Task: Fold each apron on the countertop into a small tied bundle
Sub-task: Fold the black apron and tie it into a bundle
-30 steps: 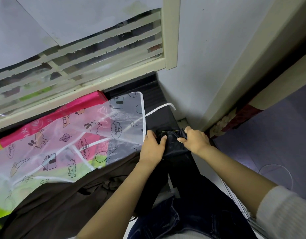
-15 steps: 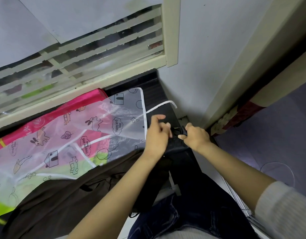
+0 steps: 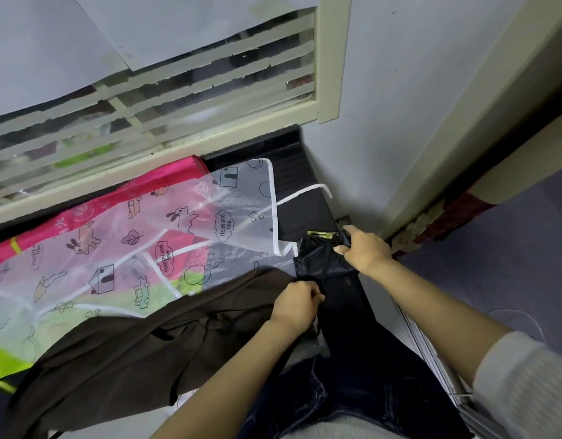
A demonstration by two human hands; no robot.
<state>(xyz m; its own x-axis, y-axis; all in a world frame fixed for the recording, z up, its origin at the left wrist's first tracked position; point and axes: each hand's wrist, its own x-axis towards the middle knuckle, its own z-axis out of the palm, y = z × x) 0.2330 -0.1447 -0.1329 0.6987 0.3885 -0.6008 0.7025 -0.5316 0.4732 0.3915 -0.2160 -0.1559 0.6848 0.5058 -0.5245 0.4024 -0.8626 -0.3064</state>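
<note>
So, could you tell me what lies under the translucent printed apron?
A pink apron and lime-green fabric show through the translucent apron, with dark countertop under its right end. The brown apron covers its near edge, hiding what lies there.

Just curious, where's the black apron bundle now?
Head view, right of centre: the black apron bundle lies on the countertop, just right of the clear printed apron, held by the right hand.

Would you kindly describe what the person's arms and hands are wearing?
The left hand and the right hand are bare: no gloves, rings or watch show. The right arm wears a pale grey ribbed knit sleeve, with the forearm uncovered. No sleeve shows on the left arm.
</note>
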